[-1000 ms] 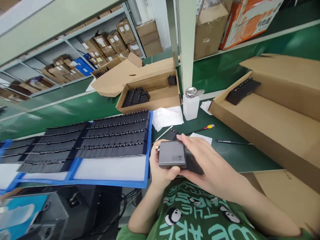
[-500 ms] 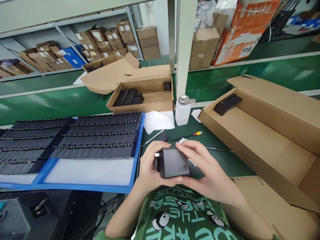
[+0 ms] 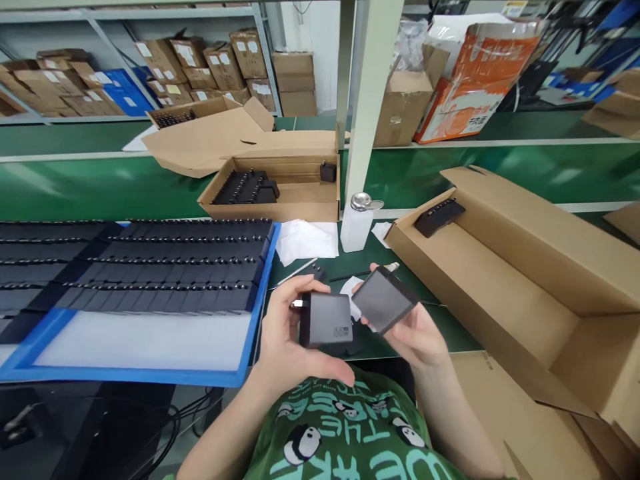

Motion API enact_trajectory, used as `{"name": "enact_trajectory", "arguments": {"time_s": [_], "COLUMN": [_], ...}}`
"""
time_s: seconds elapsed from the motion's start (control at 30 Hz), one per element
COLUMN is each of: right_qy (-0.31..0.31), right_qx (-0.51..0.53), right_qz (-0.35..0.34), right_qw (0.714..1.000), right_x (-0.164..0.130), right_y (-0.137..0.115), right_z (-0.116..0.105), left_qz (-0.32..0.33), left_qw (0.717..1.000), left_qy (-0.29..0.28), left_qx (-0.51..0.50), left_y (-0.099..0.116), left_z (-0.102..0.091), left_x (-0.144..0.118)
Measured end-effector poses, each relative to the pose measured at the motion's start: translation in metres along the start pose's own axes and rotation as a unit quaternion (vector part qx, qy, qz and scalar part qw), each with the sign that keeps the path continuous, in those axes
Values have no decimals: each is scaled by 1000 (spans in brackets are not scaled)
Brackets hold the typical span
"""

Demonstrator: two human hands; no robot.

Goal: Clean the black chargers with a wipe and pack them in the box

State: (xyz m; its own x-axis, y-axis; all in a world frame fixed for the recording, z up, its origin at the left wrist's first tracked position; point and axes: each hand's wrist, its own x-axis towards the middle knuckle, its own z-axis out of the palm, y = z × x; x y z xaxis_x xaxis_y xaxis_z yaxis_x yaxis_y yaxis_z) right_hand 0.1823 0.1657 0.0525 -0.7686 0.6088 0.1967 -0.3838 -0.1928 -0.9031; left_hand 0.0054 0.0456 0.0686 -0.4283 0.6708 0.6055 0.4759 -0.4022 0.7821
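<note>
A white bottle (image 3: pixel 356 228) with a metal top stands at the foot of a pale post (image 3: pixel 369 100), near some white paper (image 3: pixel 309 241). Right of the post, an orange and white carton (image 3: pixel 475 83) sits next to an open brown box (image 3: pixel 400 110). Behind, a metal shelf (image 3: pixel 263 47) holds cardboard boxes (image 3: pixel 163 59) and a blue box (image 3: pixel 126 92). Black cables (image 3: pixel 175 427) hang at the lower left.
</note>
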Motion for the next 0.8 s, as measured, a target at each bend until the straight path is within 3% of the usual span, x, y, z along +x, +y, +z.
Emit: {"name": "enact_trajectory", "arguments": {"time_s": [0.2,0.33,0.43,0.6,0.8], "right_qy": [-14,-11,21,42,116], "right_qx": [-235,-324,-376,-433,-394], "right_qz": [-11,3,-23,-145,-190], "right_qw": [972,946,926,889,892], "right_x": [-9,-17,-22,-24,-27], "right_y": [3,15,21,25,40], "right_z": [17,30,36,42,53], "left_qz": [35,51,70,137,140], "left_qw": [979,960,963,973,978], "left_qy": [-23,-44,-3,80,96], "left_qx": [198,271,259,168,120], "left_y": [7,8,6,7,18], "left_z": [10,21,26,33,36], "left_x": [3,4,0,-9,-14]}}
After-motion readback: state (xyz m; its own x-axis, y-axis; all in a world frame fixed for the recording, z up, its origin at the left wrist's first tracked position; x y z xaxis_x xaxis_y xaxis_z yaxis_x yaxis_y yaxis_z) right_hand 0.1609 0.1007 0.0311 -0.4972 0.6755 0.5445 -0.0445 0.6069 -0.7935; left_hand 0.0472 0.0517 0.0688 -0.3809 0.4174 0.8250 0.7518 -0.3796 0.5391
